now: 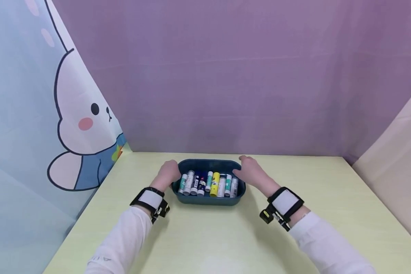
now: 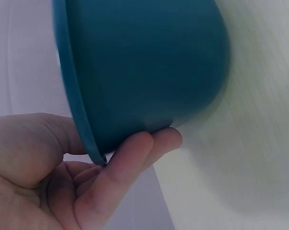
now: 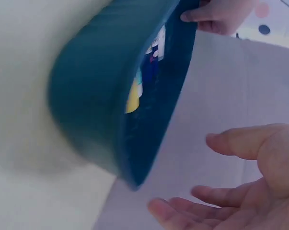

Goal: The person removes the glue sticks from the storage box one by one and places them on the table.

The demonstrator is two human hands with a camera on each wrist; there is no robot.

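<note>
A dark teal oval tub [image 1: 209, 201] stands on the far half of the table. Side by side in it lie several glue sticks, among them a yellow glue stick [image 1: 214, 184] and a white one [image 1: 189, 182]. My left hand [image 1: 169, 174] grips the tub's left end; in the left wrist view the thumb goes over the rim [image 2: 72, 86] and the fingers press the outer wall. Spread apart beside the right end, my right hand [image 1: 254, 174] holds nothing. The right wrist view has a gap between its fingertips [image 3: 159, 209] and the tub's rim.
The pale yellow-green table [image 1: 205, 239] ends at a purple curtain [image 1: 226, 83] close behind the tub. To the left hangs a light blue cloth [image 1: 17, 160] printed with a cartoon animal, and to the right a whitish cloth [image 1: 397, 152].
</note>
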